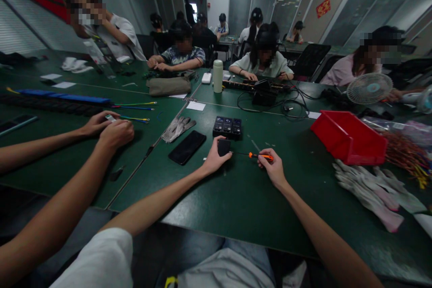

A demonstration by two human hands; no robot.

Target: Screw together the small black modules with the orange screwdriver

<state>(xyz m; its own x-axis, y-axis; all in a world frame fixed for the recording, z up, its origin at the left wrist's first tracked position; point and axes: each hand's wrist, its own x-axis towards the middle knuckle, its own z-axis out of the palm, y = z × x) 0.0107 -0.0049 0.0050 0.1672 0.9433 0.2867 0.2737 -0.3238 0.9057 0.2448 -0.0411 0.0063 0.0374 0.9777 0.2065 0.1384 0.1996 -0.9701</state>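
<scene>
In the middle of the green table (202,198), my left hand (216,157) is closed around a small black block (224,147). My right hand (272,166) grips a screwdriver (261,156) with an orange and black handle. Its thin shaft points left and its tip reaches the right side of the block; whether it sits in a screw is too small to tell. Just beyond my left hand lies a black module with three sections (227,127). A black phone (187,147) rests to the left of that hand, with a grey work glove (178,128) behind it.
To the right stand a red bin (351,137), work gloves (367,189) and bundled wires (408,153). A co-worker's hands (114,130) work close on my left beside blue-black strips (64,96). A pale green bottle (218,76) and black cables (297,96) are farther back, before seated people.
</scene>
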